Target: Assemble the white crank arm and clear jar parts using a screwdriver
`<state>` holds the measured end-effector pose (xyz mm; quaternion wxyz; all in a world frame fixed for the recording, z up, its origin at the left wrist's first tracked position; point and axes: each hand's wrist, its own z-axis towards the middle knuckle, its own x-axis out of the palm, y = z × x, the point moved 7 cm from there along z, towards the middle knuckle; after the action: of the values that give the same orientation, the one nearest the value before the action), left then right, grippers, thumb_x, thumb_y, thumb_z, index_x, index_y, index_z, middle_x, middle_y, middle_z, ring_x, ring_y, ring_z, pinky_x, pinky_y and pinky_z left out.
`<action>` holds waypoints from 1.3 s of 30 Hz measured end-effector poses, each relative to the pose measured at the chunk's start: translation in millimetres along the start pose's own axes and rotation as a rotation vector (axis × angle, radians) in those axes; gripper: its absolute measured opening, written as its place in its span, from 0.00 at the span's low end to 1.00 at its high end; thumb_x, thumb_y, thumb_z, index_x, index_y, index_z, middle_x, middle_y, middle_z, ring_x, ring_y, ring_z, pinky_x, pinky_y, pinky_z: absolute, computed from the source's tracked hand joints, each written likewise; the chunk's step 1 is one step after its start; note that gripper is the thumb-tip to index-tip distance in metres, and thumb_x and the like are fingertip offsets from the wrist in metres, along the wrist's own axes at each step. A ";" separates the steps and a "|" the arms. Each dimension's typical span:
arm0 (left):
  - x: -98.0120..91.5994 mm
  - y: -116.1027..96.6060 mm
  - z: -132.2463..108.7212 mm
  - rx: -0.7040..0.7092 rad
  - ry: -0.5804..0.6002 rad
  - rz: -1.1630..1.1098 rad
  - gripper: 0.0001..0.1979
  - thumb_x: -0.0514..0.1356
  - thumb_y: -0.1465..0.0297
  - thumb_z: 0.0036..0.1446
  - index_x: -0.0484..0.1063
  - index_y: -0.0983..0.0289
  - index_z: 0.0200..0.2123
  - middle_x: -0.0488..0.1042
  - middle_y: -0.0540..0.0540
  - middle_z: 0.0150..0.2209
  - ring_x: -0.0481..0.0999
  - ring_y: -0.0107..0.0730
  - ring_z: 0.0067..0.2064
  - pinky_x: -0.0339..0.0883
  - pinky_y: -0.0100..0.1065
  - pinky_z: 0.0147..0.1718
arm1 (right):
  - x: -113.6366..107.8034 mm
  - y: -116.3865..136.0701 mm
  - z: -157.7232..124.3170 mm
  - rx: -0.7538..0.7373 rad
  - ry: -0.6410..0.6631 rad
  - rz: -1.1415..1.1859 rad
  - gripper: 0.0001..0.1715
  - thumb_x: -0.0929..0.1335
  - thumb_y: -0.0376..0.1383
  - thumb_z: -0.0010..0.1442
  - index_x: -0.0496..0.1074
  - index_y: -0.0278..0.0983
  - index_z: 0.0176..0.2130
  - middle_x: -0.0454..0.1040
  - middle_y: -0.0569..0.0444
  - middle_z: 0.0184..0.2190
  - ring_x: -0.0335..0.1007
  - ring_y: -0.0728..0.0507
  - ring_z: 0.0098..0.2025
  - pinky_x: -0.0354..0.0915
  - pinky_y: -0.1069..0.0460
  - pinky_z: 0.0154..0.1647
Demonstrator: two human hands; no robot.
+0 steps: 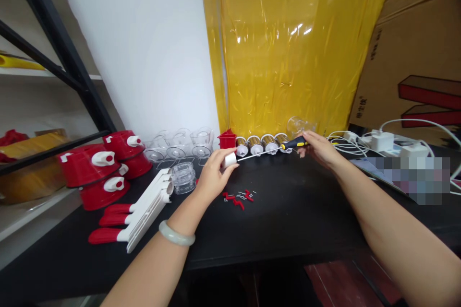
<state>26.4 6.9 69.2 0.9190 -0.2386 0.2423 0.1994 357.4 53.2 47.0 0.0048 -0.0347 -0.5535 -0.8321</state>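
My left hand [213,172] is closed around a small white cylindrical part [229,159] above the black table [288,220]. My right hand [319,148] grips the black and yellow handle of a screwdriver [293,143]. Its thin metal shaft runs left and its tip meets the white part. Small red clips and tiny metal screws [239,197] lie scattered on the table just below my left hand. A pale bangle sits on my left wrist.
Red caps [101,165] are stacked at the left, white and red handles [144,211] lie in front. Clear plastic cups [180,146], a clear jar [183,177], a red box [226,140] and gold-banded bulbs [261,144] line the back. Chargers and cables [378,141] lie right.
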 end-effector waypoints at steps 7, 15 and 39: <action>-1.3 -2.4 0.6 0.029 -0.005 0.040 0.18 0.60 0.67 0.63 0.68 0.57 0.56 0.72 0.58 0.52 0.72 0.41 0.53 0.68 0.43 0.51 | -2.1 -9.6 1.9 0.060 -0.071 0.034 0.19 0.68 0.52 0.57 0.69 0.39 0.31 0.73 0.54 0.21 0.72 0.45 0.21 0.69 0.51 0.21; -1.2 -2.0 0.2 0.013 0.001 0.039 0.18 0.61 0.68 0.63 0.68 0.57 0.56 0.73 0.57 0.52 0.73 0.40 0.52 0.68 0.42 0.51 | 3.2 -3.8 -0.2 0.043 -0.014 0.201 0.12 0.71 0.40 0.52 0.70 0.42 0.38 0.74 0.57 0.30 0.76 0.46 0.29 0.74 0.48 0.34; -1.0 7.8 -0.5 -0.013 -0.041 0.013 0.19 0.61 0.66 0.62 0.68 0.57 0.57 0.72 0.58 0.52 0.73 0.40 0.52 0.69 0.41 0.49 | 5.5 2.7 -1.8 -0.009 -0.040 0.138 0.14 0.73 0.42 0.51 0.67 0.43 0.36 0.71 0.56 0.33 0.74 0.46 0.34 0.75 0.48 0.33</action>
<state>21.7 12.7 66.7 0.9209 -0.2387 0.2235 0.2120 351.9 50.7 49.1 0.0510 -0.0895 -0.5462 -0.8313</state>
